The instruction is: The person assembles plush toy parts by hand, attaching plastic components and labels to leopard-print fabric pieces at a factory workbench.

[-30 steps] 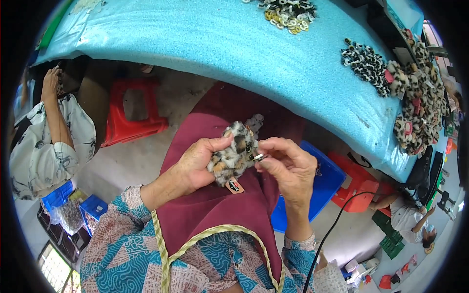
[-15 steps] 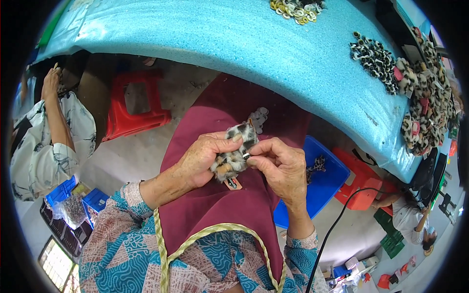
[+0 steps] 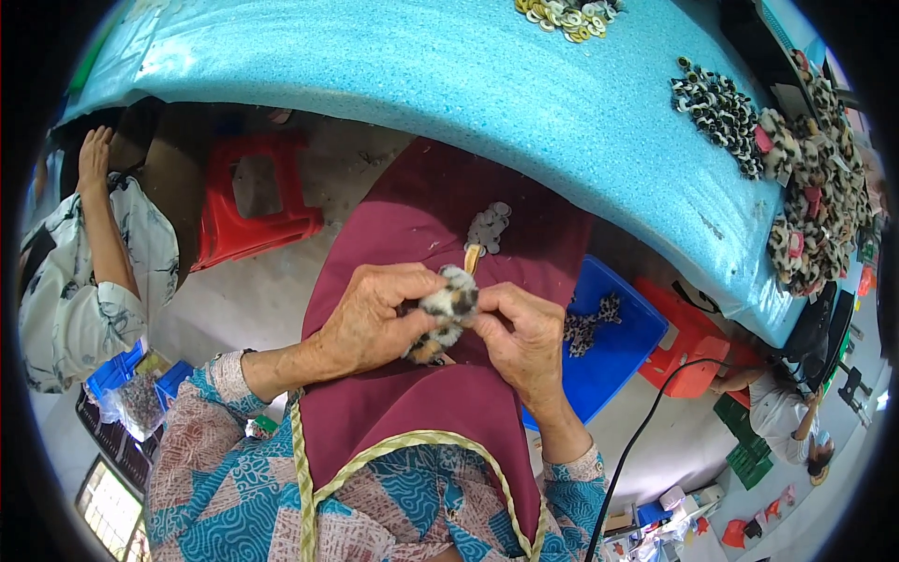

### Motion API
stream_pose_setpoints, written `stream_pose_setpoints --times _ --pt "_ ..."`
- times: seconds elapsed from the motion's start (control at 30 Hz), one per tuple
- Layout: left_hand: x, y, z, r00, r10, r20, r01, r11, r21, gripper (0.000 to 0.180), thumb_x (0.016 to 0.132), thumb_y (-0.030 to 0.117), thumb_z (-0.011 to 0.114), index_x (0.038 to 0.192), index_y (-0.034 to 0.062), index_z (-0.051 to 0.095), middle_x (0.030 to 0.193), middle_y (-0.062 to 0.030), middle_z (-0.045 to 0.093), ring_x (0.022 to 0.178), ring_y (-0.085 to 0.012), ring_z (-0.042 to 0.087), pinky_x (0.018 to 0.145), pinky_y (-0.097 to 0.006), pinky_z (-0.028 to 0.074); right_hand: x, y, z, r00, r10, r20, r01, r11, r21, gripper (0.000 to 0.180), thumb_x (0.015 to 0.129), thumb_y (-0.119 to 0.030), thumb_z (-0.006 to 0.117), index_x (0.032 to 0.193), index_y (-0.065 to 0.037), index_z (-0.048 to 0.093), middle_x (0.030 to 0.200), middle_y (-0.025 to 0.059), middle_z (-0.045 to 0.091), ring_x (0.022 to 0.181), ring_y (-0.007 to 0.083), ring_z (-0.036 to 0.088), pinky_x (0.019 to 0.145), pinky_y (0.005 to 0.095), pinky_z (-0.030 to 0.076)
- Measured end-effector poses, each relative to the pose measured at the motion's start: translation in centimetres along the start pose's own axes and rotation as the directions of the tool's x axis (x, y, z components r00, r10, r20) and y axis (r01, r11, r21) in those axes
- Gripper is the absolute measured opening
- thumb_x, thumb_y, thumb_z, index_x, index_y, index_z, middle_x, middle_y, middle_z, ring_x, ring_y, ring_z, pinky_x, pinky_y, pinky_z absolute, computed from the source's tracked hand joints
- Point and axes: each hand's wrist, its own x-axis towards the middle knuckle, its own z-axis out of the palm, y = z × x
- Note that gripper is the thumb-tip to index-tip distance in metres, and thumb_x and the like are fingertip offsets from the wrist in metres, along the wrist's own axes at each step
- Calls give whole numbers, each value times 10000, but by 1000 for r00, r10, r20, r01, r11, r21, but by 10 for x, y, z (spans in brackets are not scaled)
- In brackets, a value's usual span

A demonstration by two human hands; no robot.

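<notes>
Below the blue bench (image 3: 449,84), our left hand (image 3: 370,318) and right hand (image 3: 520,337) now pinch the furry spotted piece (image 3: 448,309) more tightly bunched, seemingly mid-assembly.

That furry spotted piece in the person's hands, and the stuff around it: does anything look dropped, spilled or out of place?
Nothing stands out. Both hands, left hand and right hand, pinch the furry spotted piece over the maroon apron; similar pieces lie heaped on the blue table.
</notes>
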Motion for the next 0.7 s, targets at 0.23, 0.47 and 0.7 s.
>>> stream_pose_setpoints --times 0.23,0.47,0.7 --pt "-8 5 8 992 97 81 -107 987 119 390 594 53 761 941 2 590 769 -105 573 671 -226 586 589 -308 470 -23 4 9 1000 4 -15 -4 1000 -11 129 665 73 627 769 15 577 706 111 589 622 239 598 546 293 464" --pt "-3 0 7 988 3 155 -16 996 85 382 594 91 780 923 22 598 755 -85 578 682 -210 587 596 -306 469 -30 0 12 999 30 -22 -31 1000 -2 108 687 62 616 781 16 588 722 119 602 645 240 615 562 289 477" --pt "-6 -4 5 978 111 178 -119 992 30 311 634 38 739 913 18 604 749 -86 586 638 -207 590 551 -295 465 -18 8 -24 954 103 280 -173 956 235 118 714 33 616 831 23 626 807 129 644 733 208 641 641 274 503"
